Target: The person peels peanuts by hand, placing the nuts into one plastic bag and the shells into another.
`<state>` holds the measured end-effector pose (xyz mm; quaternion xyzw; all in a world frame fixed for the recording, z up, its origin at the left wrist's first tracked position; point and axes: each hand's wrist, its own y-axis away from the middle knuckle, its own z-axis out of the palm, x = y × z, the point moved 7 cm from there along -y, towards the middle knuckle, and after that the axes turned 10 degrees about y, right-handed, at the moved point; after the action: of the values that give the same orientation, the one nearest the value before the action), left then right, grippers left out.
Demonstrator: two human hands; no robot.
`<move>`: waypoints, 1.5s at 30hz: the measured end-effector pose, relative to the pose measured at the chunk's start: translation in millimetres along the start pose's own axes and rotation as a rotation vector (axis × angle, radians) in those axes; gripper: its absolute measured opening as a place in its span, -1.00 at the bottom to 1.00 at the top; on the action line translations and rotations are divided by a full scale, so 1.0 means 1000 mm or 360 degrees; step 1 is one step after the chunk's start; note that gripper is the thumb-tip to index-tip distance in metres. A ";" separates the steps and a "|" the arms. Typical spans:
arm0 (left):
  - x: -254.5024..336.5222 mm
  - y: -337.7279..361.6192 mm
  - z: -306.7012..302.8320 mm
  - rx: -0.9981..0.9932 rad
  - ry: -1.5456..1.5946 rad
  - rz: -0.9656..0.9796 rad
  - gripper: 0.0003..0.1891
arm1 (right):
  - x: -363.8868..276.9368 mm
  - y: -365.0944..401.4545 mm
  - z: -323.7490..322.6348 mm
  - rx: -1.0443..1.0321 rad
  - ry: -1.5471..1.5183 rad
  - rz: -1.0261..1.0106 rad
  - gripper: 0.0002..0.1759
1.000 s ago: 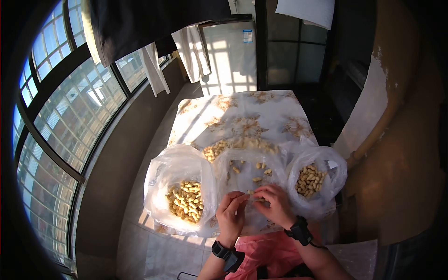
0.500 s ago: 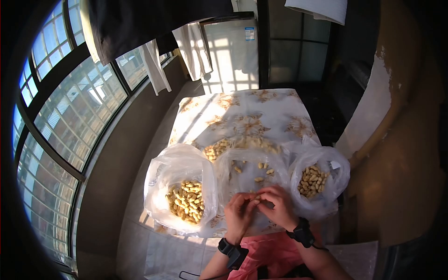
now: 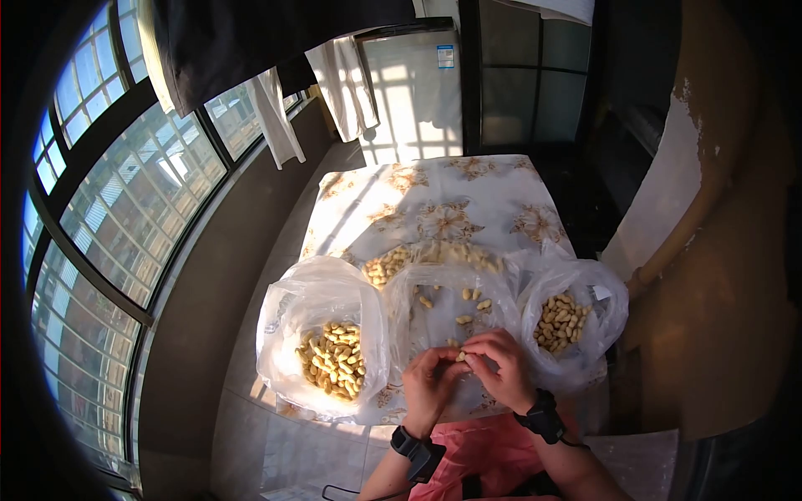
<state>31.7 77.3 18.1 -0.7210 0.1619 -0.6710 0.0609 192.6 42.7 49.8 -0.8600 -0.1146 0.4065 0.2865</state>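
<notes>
My left hand [image 3: 427, 386] and my right hand [image 3: 504, 373] meet at the fingertips over the near edge of the middle plastic bag [image 3: 403, 321]. A small pale peanut [image 3: 461, 356] is pinched between them, partly covered by the fingers. Just beyond, several loose peanuts [image 3: 464, 319] lie in that bag. Left of my hands stands an open clear bag [image 3: 280, 334] with a sunlit heap of peanuts [image 3: 336, 359]. To the right is another open bag [image 3: 614, 313], holding a smaller heap of peanuts [image 3: 560, 324].
More peanuts [image 3: 386, 265] lie behind the middle bag on the flowered tablecloth [image 3: 501, 192]. Barred windows [image 3: 142, 200] line the left side, and cloths [image 3: 347, 92] hang near a white refrigerator [image 3: 413, 100]. Each wrist wears a black band [image 3: 545, 417].
My right hand has shifted slightly right, and its fingers have changed position. The peanut at the fingertips shows more clearly now. My left hand has barely moved.
</notes>
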 end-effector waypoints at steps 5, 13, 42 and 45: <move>0.002 0.000 0.001 -0.0019 -0.0088 -0.0002 -0.73 | -0.003 -0.001 -0.001 0.0009 0.0002 -0.0022 -0.86; 0.003 0.000 0.003 -0.0064 -0.0150 0.0032 -0.76 | -0.001 0.000 0.001 -0.0008 0.0020 -0.0026 -0.87; 0.015 0.004 0.000 -0.0001 -0.0052 0.0257 -0.63 | 0.001 0.001 0.003 -0.0044 0.0022 0.0012 -0.90; 0.008 0.005 0.000 -0.0006 0.0004 0.0187 -0.50 | 0.002 0.001 0.003 -0.0046 0.0016 0.0004 -0.89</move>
<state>31.3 70.5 23.8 -0.7095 0.2054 -0.6669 0.0986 191.4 44.2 46.8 -0.8662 -0.1179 0.4008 0.2742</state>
